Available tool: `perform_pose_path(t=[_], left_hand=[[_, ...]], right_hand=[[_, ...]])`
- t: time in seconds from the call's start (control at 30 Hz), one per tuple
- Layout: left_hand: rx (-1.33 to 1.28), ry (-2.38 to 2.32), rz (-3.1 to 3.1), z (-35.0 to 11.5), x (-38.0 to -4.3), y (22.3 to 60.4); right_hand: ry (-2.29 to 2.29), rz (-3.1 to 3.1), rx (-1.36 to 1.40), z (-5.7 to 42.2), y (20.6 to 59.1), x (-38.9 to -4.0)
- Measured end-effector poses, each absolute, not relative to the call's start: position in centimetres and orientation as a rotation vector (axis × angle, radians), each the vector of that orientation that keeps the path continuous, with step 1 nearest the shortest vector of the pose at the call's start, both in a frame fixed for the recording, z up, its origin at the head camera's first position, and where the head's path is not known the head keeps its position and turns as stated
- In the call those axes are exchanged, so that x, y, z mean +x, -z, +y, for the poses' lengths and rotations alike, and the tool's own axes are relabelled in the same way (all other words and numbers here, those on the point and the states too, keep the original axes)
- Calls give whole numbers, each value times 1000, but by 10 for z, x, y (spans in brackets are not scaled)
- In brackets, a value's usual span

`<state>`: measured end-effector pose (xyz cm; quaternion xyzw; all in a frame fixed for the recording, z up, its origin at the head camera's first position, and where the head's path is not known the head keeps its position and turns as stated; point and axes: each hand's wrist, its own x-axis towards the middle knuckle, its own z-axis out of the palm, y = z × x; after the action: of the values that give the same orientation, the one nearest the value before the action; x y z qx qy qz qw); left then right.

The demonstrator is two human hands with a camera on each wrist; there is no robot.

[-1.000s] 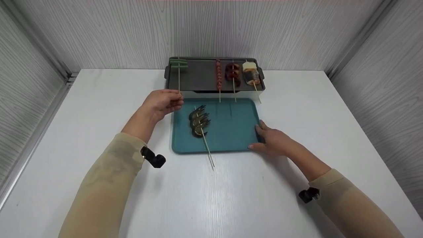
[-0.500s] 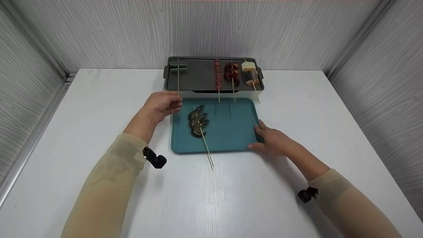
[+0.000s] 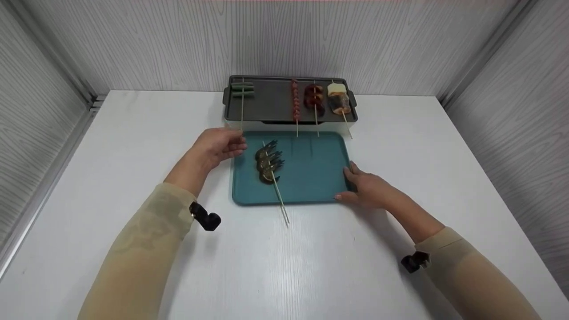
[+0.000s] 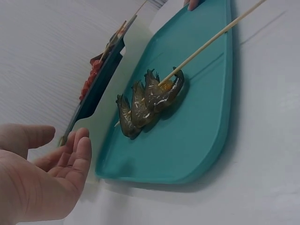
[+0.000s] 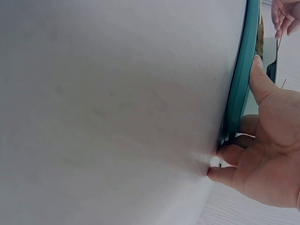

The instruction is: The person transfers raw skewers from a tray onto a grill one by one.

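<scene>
In the head view, my left hand (image 3: 220, 144) is at the handle end of a skewer of green vegetable pieces (image 3: 242, 90), which lies across the left end of a dark grill pan (image 3: 271, 104). The left wrist view shows that hand (image 4: 47, 168) with its thumb apart from the loosely bent fingers and no stick between them. My right hand (image 3: 366, 189) grips the front right corner of a teal tray (image 3: 311, 178), thumb on the front rim and fingers at the side. A shrimp skewer (image 3: 269, 164) lies on the tray's left part, its stick overhanging the front edge.
On the grill pan's right half lie a red sausage skewer (image 3: 295, 100), a dark reddish-brown skewer (image 3: 314, 100) and a skewer (image 3: 339, 102) with a pale piece and browned pieces. Their sticks overhang toward the tray. Grey wood-grain panels (image 3: 284, 40) enclose the white table (image 3: 133, 133).
Since the first frame, the green vegetable skewer has come down slightly on the grill pan. My left hand has shifted a little toward me along the stick. My right hand stays at the tray corner.
</scene>
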<state>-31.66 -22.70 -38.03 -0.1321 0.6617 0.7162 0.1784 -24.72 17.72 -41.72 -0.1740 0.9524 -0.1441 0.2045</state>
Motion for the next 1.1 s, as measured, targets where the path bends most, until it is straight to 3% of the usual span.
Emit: perform_pose_path(t=[0.5, 1.1], left_hand=[[-384, -1988, 1859, -235, -269, 375], [-212, -1831, 1724, -200, -196, 395]], right_hand=[[405, 2659, -471, 175, 415, -245], [414, 2649, -482, 177, 416, -245]])
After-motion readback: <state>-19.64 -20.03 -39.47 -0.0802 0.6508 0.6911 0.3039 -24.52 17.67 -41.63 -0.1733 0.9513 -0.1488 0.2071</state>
